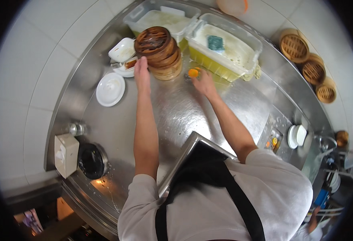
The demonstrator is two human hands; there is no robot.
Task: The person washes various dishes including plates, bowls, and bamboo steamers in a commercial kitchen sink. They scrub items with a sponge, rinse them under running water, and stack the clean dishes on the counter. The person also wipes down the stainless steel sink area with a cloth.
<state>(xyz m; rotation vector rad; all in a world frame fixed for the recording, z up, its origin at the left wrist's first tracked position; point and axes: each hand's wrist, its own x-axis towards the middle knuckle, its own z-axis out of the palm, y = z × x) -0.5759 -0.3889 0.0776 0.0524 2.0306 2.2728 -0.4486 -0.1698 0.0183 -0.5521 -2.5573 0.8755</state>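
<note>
My left hand (142, 75) is flat against the left side of a stack of round bamboo steamers (166, 64), whose slatted top is dark and wet. To the right of the stack, my right hand (204, 82) reaches to a small orange slice (193, 73) on the steel counter; whether the fingers grip it is not plain. Behind that hand stands a clear plastic tub (224, 64) of yellowish, foamy liquid with a green scouring sponge (215, 43) in it. White dishes (122, 50) with food remains lie left of the steamers, along with a white plate (110, 89).
A second tub (164, 19) stands at the back. At left are a tissue box (66, 155), a drinking glass (76, 129) and a black round container (92, 161). More bamboo steamers (294, 46) line the back right; small white dishes (297, 136) lie further right. Part of another person (313, 224) shows lower right.
</note>
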